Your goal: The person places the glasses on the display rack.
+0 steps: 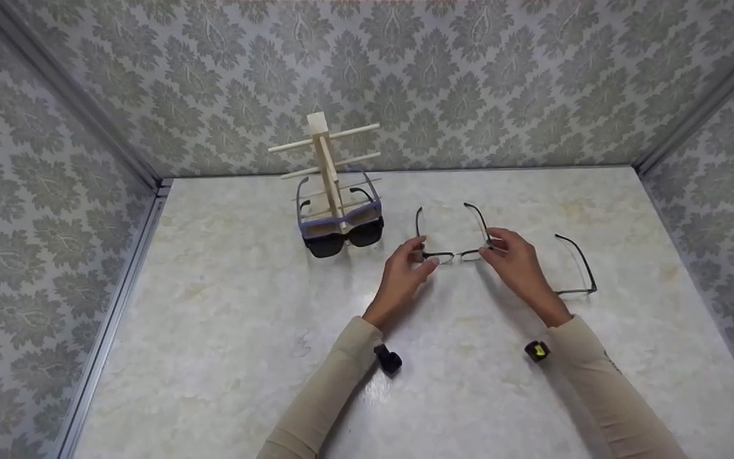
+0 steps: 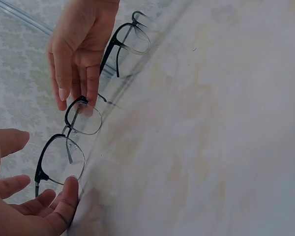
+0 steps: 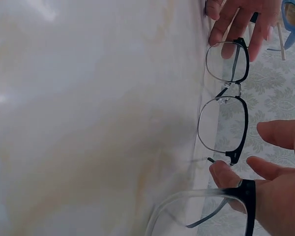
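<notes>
A pair of eyeglasses [image 1: 438,254] with dark upper rims and clear lenses stands at mid-table, its temples spread towards the back wall. My left hand [image 1: 403,271] pinches its left end by the hinge, thumb near the lower rim [image 2: 78,172]. At the opposite hinge, my right hand [image 1: 517,264] holds the frame between thumb and fingers. The right wrist view shows the right fingertips [image 3: 222,172] against the dark end piece, partly hidden. A second pair of eyeglasses [image 1: 593,288] lies to the right, partly covered by my right wrist.
Left of the hands, a wooden eyewear stand [image 1: 327,162] carries blue-purple sunglasses [image 1: 372,209] above black sunglasses [image 1: 367,234]. Its upper pegs [image 1: 357,131] stick out to both sides. Patterned panels [image 1: 405,83] enclose the marbled table [image 1: 233,331] at the back and sides.
</notes>
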`<action>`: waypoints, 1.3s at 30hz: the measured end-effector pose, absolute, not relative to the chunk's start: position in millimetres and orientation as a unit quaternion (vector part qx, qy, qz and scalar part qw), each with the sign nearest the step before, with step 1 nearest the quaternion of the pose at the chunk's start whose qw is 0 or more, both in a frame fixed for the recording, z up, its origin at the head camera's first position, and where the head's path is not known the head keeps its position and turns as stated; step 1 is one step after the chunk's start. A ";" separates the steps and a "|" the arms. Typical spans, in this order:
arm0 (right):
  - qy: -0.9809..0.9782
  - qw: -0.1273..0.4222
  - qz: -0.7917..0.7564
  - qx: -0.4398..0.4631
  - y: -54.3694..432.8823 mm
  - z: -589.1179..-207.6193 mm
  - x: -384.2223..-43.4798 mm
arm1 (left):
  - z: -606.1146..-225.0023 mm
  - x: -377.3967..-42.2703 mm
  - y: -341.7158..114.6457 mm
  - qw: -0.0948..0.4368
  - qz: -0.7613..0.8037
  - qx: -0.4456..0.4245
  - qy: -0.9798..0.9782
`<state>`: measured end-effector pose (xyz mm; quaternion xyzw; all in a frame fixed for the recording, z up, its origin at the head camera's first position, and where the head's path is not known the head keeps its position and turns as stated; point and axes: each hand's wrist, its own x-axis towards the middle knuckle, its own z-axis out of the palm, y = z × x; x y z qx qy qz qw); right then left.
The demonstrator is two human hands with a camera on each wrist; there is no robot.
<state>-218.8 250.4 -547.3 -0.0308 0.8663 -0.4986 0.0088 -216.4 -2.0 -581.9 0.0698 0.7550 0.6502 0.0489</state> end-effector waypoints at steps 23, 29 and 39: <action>0.876 0.033 -0.479 -0.047 247.6 -545.2 -218.6 | -578.2 -219.2 -6.4 0.066 0.653 0.067 0.751; 0.869 0.021 -0.492 -0.048 245.3 -544.9 -212.6 | -576.8 -215.5 -12.1 0.043 0.646 0.076 0.758; 0.854 0.012 -0.517 -0.052 240.9 -540.7 -199.6 | -568.7 -208.6 -21.8 0.006 0.633 0.100 0.768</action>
